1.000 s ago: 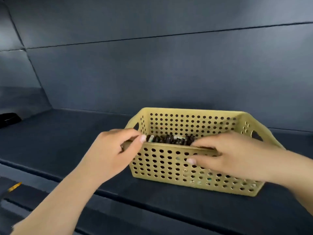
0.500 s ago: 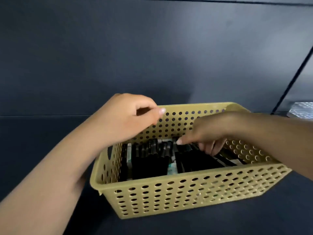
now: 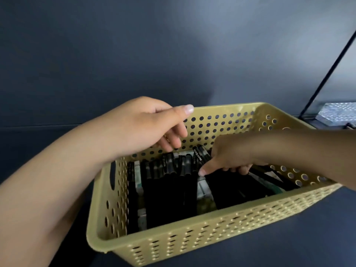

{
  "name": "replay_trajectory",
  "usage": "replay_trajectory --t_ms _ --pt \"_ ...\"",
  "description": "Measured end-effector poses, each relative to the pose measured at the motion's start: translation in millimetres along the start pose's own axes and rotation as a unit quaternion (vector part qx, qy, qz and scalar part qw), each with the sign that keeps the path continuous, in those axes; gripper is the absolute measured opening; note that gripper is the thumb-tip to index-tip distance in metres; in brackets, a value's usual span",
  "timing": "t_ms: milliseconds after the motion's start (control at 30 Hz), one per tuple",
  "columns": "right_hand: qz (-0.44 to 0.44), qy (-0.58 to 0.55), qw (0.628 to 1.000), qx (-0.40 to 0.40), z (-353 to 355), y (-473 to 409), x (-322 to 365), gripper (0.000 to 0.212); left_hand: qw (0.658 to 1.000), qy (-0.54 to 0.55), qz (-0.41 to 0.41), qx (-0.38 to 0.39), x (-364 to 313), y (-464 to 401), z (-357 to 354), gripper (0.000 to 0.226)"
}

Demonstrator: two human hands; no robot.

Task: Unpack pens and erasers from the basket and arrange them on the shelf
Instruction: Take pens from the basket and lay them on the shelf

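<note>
A yellow perforated basket stands on the dark blue shelf. Inside it lie several black pens in a row, with white and green erasers between and beneath them. My left hand hovers over the basket's far left corner, its fingers hanging loosely down toward the pen caps and holding nothing. Inside the basket on the right, my right hand curls its fingers and thumb round a bunch of black pens. That hand hides the pens' middle parts.
The shelf's dark back wall rises close behind the basket. A thin black rod slants up at the right. A silvery textured object lies at the far right, beyond the basket.
Both hands left the basket's front rim and moved over and into it. My right hand has sunk lower onto the pens. The view has come closer and looks down more steeply.
</note>
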State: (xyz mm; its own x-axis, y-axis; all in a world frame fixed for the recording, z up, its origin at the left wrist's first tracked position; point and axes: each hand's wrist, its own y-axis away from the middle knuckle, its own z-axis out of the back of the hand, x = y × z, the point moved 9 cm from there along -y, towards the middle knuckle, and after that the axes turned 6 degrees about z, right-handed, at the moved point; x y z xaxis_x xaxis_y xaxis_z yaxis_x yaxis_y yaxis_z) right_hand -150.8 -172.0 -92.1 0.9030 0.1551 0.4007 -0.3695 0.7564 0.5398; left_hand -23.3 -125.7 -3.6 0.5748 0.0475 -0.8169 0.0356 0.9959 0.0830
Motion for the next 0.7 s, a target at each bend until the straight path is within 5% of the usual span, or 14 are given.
replay_trajectory --t_ms 200,433,567,700 --pt "0.013 -0.144 0.989 -0.001 15.8 13.1 4.2 0.028 0.998 0.061 0.034 0.005 7.4 -2.2 3.6 0.042" --pt "0.26 -0.37 0.89 -0.06 69.9 57.8 84.7 0.015 0.986 0.156 0.018 0.054 3.4 1.7 6.1 0.05" --pt "0.332 -0.367 0.868 -0.046 77.9 68.6 112.6 0.02 0.954 0.261 -0.006 0.146 -2.7 7.0 -0.4 0.031" --pt "0.337 -0.326 0.883 0.008 67.3 54.7 112.6 0.025 0.927 0.327 0.004 0.183 0.2 5.6 -0.5 0.008"
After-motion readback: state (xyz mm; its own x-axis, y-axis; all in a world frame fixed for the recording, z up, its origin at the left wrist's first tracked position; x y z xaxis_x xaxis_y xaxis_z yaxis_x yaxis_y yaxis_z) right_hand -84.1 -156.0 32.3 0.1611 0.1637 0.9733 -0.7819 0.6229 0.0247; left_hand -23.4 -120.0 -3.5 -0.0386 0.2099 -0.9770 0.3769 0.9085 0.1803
